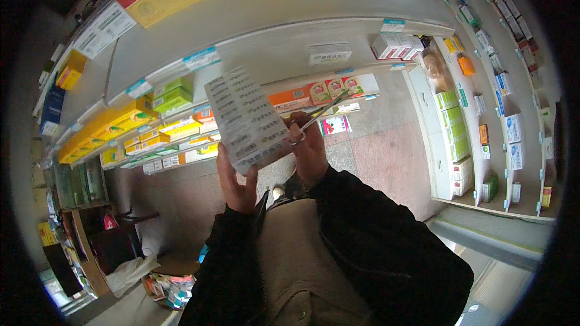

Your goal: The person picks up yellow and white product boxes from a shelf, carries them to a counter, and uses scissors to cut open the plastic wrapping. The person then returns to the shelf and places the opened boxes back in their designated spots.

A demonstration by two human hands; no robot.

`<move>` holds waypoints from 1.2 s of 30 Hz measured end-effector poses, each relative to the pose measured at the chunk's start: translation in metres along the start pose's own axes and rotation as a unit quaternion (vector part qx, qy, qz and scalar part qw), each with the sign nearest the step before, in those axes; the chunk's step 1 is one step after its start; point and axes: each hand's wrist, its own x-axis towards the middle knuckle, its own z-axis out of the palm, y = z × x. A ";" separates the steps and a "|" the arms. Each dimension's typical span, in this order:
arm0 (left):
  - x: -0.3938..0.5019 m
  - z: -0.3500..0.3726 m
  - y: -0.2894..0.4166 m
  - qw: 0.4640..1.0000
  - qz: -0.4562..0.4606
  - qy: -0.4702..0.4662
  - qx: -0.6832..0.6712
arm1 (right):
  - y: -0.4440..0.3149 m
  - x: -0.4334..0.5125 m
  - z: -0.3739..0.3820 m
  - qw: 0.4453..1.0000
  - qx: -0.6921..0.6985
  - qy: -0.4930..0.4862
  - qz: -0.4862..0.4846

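Note:
A white pack (247, 117), which looks like a bundle of small cartons in clear film, is tilted in front of my body. Rows of print and barcodes cover its visible face. My left hand (238, 185) grips its lower left corner, thumb on the near edge. In my right hand (310, 151) is a pair of metal scissors (324, 111), blades pointing up and to the right. A finger ring of the scissors shows at my fingers. The right fingers are also at the pack's right edge; whether they press on it is hard to tell.
Ahead runs a shelf unit (281, 38) with medicine cartons, among them green boxes (173, 95), a white carton (330, 53) and white-and-red boxes (398, 46). More stocked shelves (496, 108) stand at the right. Tiled floor (385, 145) lies below. An open box of packets (174, 287) sits lower left.

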 end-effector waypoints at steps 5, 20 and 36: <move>-0.040 -0.022 0.028 0.970 0.132 -0.011 0.202 | -0.021 -0.037 0.007 0.995 -0.015 0.048 0.083; -0.114 0.039 0.074 0.987 0.041 0.110 0.113 | -0.034 -0.030 -0.063 0.891 -0.291 -0.347 -0.028; -0.172 0.063 0.121 0.923 -0.011 0.339 -0.183 | -0.136 -0.002 -0.090 0.682 -0.053 -0.633 0.362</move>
